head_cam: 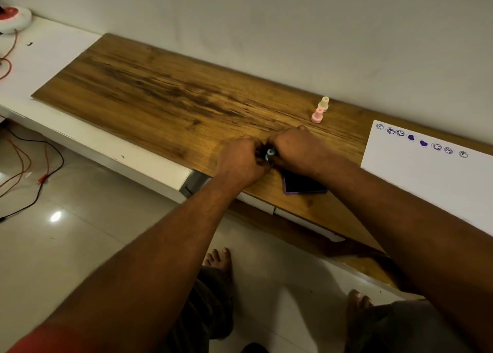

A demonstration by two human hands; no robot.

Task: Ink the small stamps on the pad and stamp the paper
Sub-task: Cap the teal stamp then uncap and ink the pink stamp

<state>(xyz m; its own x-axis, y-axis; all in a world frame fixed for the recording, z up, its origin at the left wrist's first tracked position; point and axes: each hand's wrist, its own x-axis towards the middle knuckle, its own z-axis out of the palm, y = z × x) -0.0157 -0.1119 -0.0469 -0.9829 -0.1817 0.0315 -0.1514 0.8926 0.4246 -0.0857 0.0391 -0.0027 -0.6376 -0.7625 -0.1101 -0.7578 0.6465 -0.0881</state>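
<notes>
Plastic, pale teal and rounded, is all that shows of the small stamp (270, 154), which sits pinched between two hands over the near edge of the wooden board (160, 91). The left hand (240, 160) and the right hand (293, 150) meet knuckle to knuckle, the fingers of both curled tight round it. Just under the right wrist lies the ink pad (304, 184), a flat square with a dark face and a purple rim. Farther back stand a pink stamp (317, 115) and a cream stamp (324, 103), both waisted like chess pawns and touching. To the right, the white paper (426, 182) carries a row of purple prints: round faces and two solid hearts. The board is glossy brown with dark streaked grain.
</notes>
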